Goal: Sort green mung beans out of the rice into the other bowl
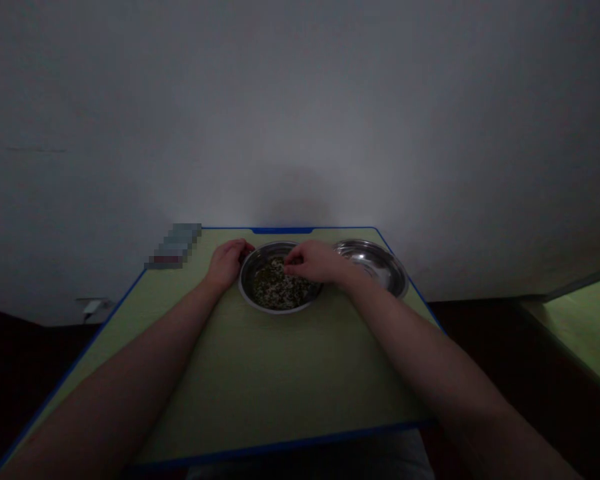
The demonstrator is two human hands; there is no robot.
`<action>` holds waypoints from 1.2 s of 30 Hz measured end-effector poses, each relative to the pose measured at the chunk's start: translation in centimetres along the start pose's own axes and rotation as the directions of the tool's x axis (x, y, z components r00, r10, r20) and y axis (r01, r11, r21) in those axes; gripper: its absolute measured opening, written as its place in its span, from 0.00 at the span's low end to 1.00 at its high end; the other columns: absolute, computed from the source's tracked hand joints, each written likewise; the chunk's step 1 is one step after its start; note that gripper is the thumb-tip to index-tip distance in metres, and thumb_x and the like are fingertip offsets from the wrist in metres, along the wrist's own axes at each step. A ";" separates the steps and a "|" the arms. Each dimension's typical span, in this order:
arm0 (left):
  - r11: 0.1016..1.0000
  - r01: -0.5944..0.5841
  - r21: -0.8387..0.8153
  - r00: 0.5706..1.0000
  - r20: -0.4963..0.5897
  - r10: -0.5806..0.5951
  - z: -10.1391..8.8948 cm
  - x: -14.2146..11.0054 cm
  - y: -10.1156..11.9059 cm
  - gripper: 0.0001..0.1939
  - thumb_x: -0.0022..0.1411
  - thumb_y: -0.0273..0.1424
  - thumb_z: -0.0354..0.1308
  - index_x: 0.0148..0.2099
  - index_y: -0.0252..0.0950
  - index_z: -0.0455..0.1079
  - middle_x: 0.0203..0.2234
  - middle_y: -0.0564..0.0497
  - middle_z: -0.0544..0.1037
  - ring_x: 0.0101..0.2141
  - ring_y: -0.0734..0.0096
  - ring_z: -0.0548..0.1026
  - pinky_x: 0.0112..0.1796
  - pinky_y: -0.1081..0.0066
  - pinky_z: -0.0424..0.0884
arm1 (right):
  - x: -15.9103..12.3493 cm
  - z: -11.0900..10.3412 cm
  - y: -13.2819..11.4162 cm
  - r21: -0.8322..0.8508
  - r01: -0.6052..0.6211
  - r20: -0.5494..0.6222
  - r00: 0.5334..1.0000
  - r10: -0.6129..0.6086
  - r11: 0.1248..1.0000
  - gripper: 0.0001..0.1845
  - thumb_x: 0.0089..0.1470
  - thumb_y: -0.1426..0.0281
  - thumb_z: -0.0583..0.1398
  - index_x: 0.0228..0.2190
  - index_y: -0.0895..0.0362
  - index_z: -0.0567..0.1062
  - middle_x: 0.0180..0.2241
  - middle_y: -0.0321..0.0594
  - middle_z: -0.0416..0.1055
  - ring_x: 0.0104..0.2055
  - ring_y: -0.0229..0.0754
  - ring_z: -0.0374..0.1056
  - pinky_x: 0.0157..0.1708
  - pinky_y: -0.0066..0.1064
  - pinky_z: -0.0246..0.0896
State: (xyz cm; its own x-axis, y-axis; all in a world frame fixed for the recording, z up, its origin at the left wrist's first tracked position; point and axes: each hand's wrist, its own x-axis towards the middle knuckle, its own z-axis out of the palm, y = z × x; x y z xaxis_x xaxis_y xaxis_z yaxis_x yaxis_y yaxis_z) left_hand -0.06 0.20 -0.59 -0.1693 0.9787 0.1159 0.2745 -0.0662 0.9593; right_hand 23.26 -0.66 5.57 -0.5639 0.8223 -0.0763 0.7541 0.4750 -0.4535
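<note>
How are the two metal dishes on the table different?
The middle steel dish holds dark, speckled grains, but the right steel dish shows bare shiny metal. The middle dish sits near the centre of the green table; the right dish sits closer to the table's blue edge. Both are round and metal.

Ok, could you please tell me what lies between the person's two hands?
In the head view, a round steel dish of dark speckled grains lies between the left hand and the right hand.
</note>
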 end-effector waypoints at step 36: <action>0.998 -0.007 0.068 1.000 0.007 0.006 -0.1 -0.4 0.9 0.16 0.63 0.36 0.53 0.26 0.38 0.75 0.23 0.47 0.77 0.28 0.62 0.74 0.33 0.67 0.72 | -7.3 -3.0 4.3 0.987 -0.030 -0.016 0.958 0.288 0.155 0.16 0.49 0.67 0.72 0.24 0.58 0.70 0.20 0.29 0.64 0.18 0.29 0.53 0.17 0.23 0.43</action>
State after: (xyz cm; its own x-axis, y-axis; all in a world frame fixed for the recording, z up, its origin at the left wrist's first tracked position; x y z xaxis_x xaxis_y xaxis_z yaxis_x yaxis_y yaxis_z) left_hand 0.18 -0.28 0.21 -0.1613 0.9796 0.1201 0.3390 -0.0593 0.9389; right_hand 31.64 -3.67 6.82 -0.3179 0.9290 -0.1896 -0.1981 -0.2606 -0.9449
